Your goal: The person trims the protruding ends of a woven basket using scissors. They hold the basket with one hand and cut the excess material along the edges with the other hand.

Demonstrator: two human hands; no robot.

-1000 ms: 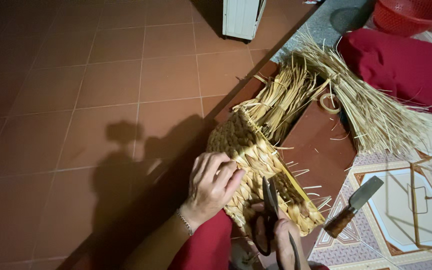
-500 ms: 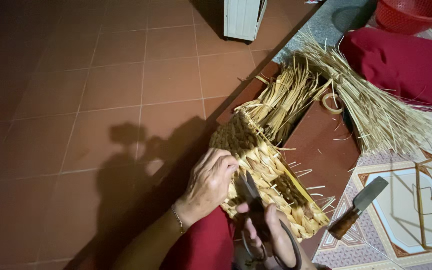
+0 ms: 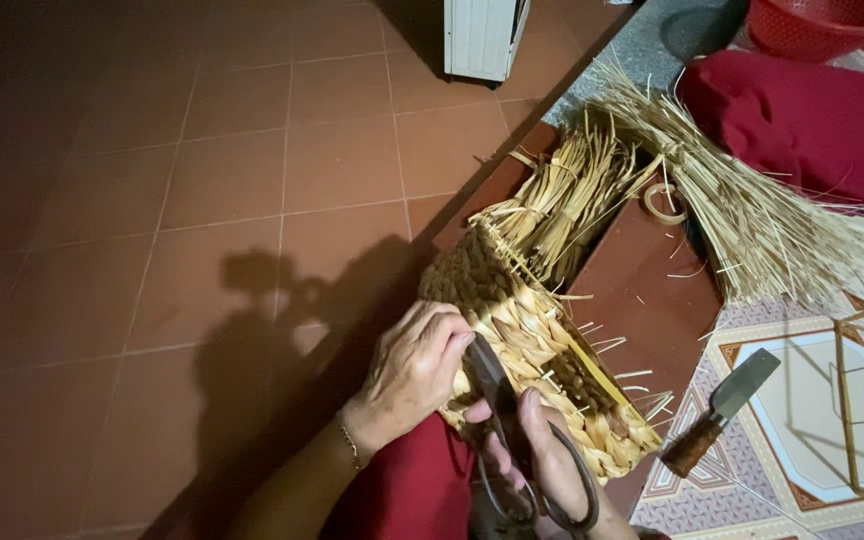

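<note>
The woven basket (image 3: pixel 542 370) lies on its side across the person's lap, plaited from flat, pale yellow straw strands in thick braided bands, its loose unwoven stalks fanning out from its far end. At the basket's near edge the right hand (image 3: pixel 537 460) has its fingers threaded through the loops of large dark scissors (image 3: pixel 512 440), clenched around them, with the blades pointing up along the weave. Just left of the basket the left hand (image 3: pixel 417 370) curls over its side, fingers bent and pressing on the braid. Right of the basket a knife (image 3: pixel 722 410) with a wooden handle lies on a patterned mat. Beyond the basket a straw bundle (image 3: pixel 752 200) spreads beside a red cloth (image 3: pixel 802 120).
</note>
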